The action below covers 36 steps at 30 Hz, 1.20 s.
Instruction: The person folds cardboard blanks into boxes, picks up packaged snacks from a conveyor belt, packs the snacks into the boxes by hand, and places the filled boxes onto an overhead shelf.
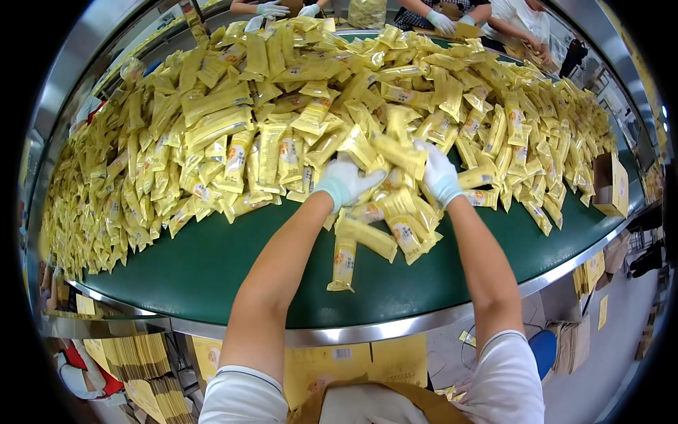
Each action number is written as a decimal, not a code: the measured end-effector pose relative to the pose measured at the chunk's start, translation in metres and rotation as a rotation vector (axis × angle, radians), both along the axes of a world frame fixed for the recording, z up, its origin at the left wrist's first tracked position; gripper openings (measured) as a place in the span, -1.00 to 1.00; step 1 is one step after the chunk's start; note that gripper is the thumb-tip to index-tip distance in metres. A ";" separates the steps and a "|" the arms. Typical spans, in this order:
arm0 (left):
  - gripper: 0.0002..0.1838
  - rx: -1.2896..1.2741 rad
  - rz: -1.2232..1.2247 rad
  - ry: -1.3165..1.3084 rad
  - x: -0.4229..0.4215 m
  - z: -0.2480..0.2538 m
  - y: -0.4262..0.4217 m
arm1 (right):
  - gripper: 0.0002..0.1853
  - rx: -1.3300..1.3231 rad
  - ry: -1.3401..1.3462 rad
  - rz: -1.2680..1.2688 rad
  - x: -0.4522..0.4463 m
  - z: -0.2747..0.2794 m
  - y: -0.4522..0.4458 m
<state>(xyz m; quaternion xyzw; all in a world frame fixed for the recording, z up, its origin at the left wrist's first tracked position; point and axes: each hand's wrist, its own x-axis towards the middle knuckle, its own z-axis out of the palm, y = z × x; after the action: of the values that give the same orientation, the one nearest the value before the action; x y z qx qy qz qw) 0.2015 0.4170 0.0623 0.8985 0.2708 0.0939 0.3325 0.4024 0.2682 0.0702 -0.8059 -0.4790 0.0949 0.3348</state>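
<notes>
A large heap of yellow wrapped packets (233, 120) covers the green belt (212, 268). Both of my hands wear white gloves and reach into the heap's front edge. My left hand (346, 180) lies among the packets, its thumb spread to the right and its other fingertips partly hidden by packets. My right hand (438, 173) is against the right end of a tilted packet (400, 155); its fingers are partly covered. Between and below my hands lie several loose packets, one of them upright on the belt (343, 263) nearest me.
A metal rim (395, 326) runs along the belt's front. An open carton (611, 185) stands at the right end. Across the heap are other people's gloved hands (441, 22). Flat yellow cartons (134, 357) are stacked below left, and a blue seat (542, 352) is below right.
</notes>
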 end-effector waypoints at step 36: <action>-0.16 -0.163 0.814 -0.102 -0.352 -0.051 -0.309 | -0.29 -0.105 0.367 -0.463 -0.253 -0.089 -0.329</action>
<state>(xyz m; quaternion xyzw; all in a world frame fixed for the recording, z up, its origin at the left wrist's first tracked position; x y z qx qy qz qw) -0.1502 0.1085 0.0118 0.6831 0.5933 0.2403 0.3515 0.1489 -0.0604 -0.0188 -0.8793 -0.2083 0.1846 0.3866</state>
